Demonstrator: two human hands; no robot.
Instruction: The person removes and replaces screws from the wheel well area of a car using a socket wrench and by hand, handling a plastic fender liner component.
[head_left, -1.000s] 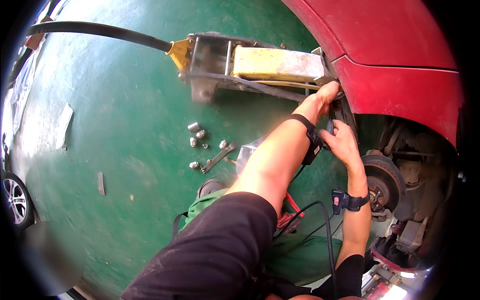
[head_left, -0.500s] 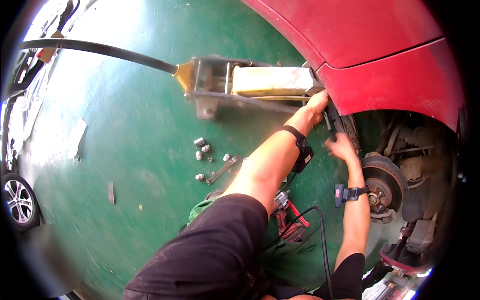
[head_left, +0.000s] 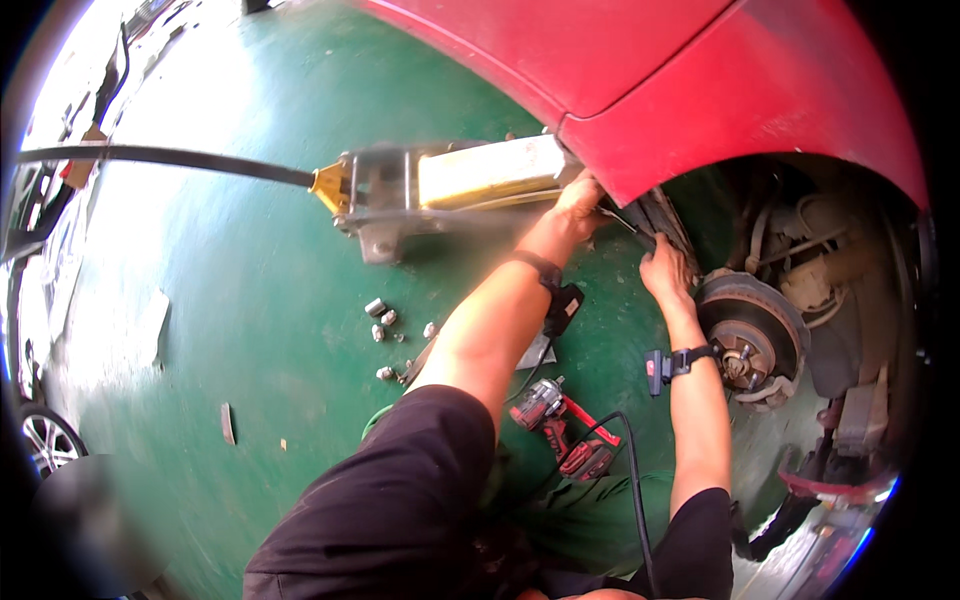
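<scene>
My left hand (head_left: 580, 204) is at the lower corner of the red car body panel (head_left: 640, 160), beside the front end of the floor jack (head_left: 490, 178). Its fingers are partly hidden at the panel's edge. My right hand (head_left: 668, 272) is closed round the dark handle of what looks like a screwdriver (head_left: 634, 230). The thin shaft slants up and left toward my left hand, with its tip close to the panel corner. Just below the right hand is the bare brake disc (head_left: 752, 335) in the open wheel arch. A dark weathered sill piece (head_left: 664, 222) lies behind the tool.
A red and black cordless impact wrench (head_left: 565, 430) lies on the green floor between my arms, with a black cable (head_left: 634, 480) nearby. Several lug nuts (head_left: 385, 318) are scattered left of my left forearm. The jack's long handle (head_left: 170, 158) reaches far left.
The view has shifted, so the car and jack appear further left. The tool, nearly upright before, now slants up and left, and my right hand has turned with it. My left hand stays at the panel corner.
</scene>
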